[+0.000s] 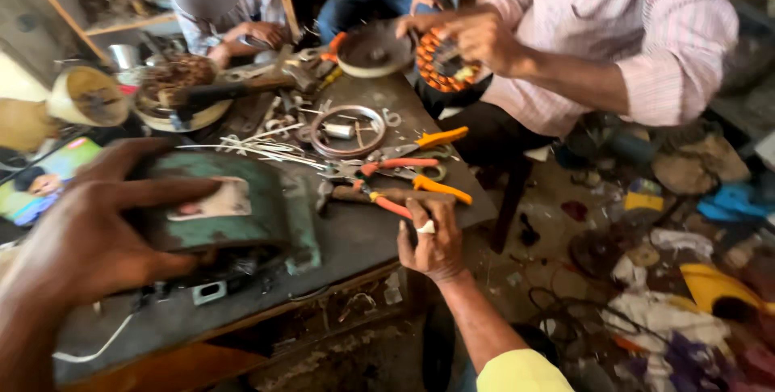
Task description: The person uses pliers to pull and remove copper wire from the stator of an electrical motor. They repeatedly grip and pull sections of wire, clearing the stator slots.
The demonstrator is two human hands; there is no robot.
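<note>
Head view of a dark workbench (355, 234) seen from above. At about 9 o'clock, the left hand (89, 226) grips a green, box-shaped metal housing (234, 214), thumb across its top and fingers curled under its near edge, clamped on it. The housing rests on the bench, its paint worn and dull; a pale, torn rectangular label (214, 201) with a reddish smudge sits on its upper face. Further left, at the frame edge, lies a brightly coloured printed packet (36, 182) in green, pink and blue.

At about 5 o'clock, the right hand (432, 243) rests at the bench's near-right edge, fingers together and bent over a wooden-handled tool (387, 196); whether they actually close round it cannot be told. A pale ring shows on one finger. Just beyond lie orange-handled pliers (420, 143) and scissors.

At 12 o'clock sits a bare wire coil ring (349, 130) with loose white strips beside it. At 1 o'clock, another person in a pink striped shirt (630, 29) holds a round stator with orange-copper windings (442, 61) in both hands.
</note>
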